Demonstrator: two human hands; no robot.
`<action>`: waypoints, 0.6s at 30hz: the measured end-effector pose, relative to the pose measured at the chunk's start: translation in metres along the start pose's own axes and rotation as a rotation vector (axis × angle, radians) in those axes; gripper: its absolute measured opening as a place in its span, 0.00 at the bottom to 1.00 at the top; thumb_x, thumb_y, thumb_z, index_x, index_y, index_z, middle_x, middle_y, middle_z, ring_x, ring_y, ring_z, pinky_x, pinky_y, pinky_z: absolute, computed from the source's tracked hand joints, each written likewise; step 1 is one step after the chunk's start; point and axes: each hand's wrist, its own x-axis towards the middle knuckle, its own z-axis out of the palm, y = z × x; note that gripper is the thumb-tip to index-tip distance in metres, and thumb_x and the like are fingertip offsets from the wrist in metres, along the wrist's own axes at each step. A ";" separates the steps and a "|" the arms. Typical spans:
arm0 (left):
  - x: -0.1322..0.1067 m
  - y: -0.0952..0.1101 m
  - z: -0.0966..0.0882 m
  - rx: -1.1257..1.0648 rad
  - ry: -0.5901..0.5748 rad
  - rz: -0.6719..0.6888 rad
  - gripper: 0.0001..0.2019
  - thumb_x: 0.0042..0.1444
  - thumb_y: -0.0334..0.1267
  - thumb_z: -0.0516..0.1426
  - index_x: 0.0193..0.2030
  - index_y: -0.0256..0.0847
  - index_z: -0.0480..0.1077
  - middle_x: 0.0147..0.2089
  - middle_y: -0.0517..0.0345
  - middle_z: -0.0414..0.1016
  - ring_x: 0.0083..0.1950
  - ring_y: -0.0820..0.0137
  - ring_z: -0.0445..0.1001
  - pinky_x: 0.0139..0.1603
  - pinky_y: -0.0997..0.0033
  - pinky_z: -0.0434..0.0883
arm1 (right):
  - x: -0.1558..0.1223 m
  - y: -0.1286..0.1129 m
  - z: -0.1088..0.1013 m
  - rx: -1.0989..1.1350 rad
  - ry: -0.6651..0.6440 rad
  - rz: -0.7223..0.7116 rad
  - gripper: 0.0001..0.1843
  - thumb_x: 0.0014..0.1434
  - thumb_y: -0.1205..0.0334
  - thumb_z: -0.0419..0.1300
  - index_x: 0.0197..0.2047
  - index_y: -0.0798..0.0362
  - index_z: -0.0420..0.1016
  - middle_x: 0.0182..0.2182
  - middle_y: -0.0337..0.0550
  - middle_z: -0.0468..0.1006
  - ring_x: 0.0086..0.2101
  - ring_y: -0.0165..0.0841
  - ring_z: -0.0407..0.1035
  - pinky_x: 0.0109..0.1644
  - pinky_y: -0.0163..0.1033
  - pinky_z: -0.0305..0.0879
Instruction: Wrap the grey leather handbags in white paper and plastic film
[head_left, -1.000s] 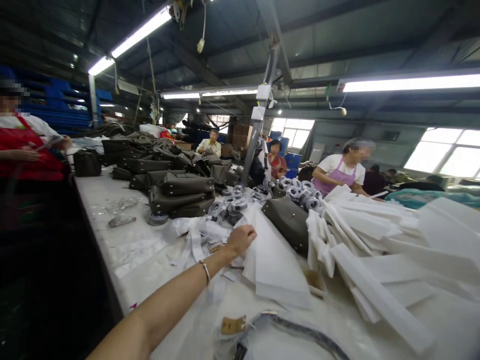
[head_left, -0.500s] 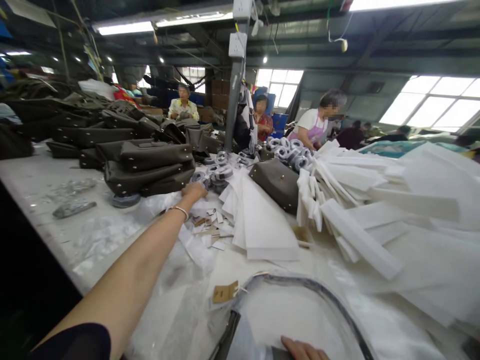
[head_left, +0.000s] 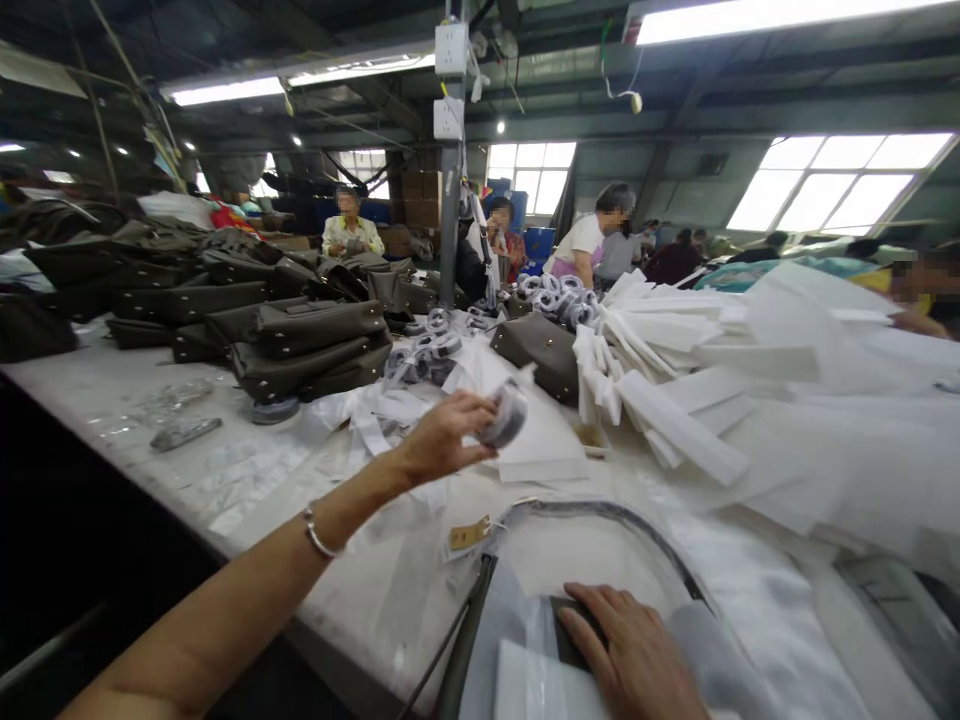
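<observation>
My left hand (head_left: 442, 437) is raised over the table, fingers closed on a small plastic-wrapped roll (head_left: 506, 413) of dark strap. Behind it lies a heap of the same wrapped rolls (head_left: 420, 358). My right hand (head_left: 637, 655) rests flat, fingers spread, on a bag (head_left: 592, 570) covered in clear plastic at the near edge; its dark curved edge arcs above the hand. A tan tag (head_left: 469, 533) lies beside the bag.
Stacks of dark olive bags (head_left: 300, 340) fill the left of the white table (head_left: 97, 385). One olive bag (head_left: 536, 350) sits mid-table. White foam sheets (head_left: 675, 400) are piled to the right. Several people work across the table beyond a grey post (head_left: 450, 220).
My left hand reached to the heap of rolls, took one and drew it back toward me. My right hand came into view and settled on the plastic-covered bag.
</observation>
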 end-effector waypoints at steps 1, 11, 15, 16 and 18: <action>-0.004 0.019 0.017 0.073 -0.093 0.066 0.11 0.56 0.39 0.64 0.43 0.39 0.73 0.49 0.50 0.75 0.54 0.61 0.69 0.58 0.62 0.66 | 0.000 -0.007 -0.005 0.013 -0.004 0.034 0.19 0.68 0.47 0.51 0.52 0.44 0.78 0.47 0.42 0.81 0.47 0.42 0.74 0.52 0.46 0.65; -0.019 0.061 0.078 -0.001 -0.366 -0.079 0.13 0.64 0.41 0.57 0.54 0.43 0.71 0.50 0.55 0.77 0.51 0.65 0.75 0.54 0.69 0.70 | -0.001 -0.033 -0.026 0.060 -0.033 0.120 0.18 0.68 0.50 0.51 0.52 0.47 0.77 0.47 0.44 0.80 0.48 0.43 0.72 0.55 0.50 0.63; -0.018 0.053 0.070 0.061 -0.339 -0.225 0.15 0.62 0.39 0.58 0.54 0.39 0.71 0.52 0.48 0.76 0.53 0.60 0.75 0.53 0.64 0.72 | -0.002 -0.021 -0.027 0.079 0.059 0.091 0.20 0.66 0.49 0.51 0.53 0.47 0.76 0.50 0.45 0.79 0.50 0.43 0.72 0.55 0.49 0.67; -0.020 0.055 0.072 0.070 -0.354 -0.238 0.14 0.61 0.38 0.59 0.53 0.39 0.72 0.51 0.49 0.77 0.52 0.59 0.76 0.52 0.64 0.73 | -0.003 -0.014 -0.028 0.071 0.093 0.060 0.21 0.65 0.48 0.50 0.53 0.47 0.76 0.50 0.45 0.79 0.50 0.43 0.72 0.55 0.48 0.68; -0.022 0.064 0.079 0.092 -0.383 -0.266 0.11 0.60 0.40 0.60 0.48 0.40 0.75 0.45 0.51 0.79 0.47 0.60 0.78 0.46 0.65 0.74 | 0.001 0.004 -0.030 0.039 0.154 -0.031 0.23 0.63 0.44 0.52 0.51 0.47 0.76 0.49 0.47 0.80 0.49 0.44 0.74 0.53 0.49 0.72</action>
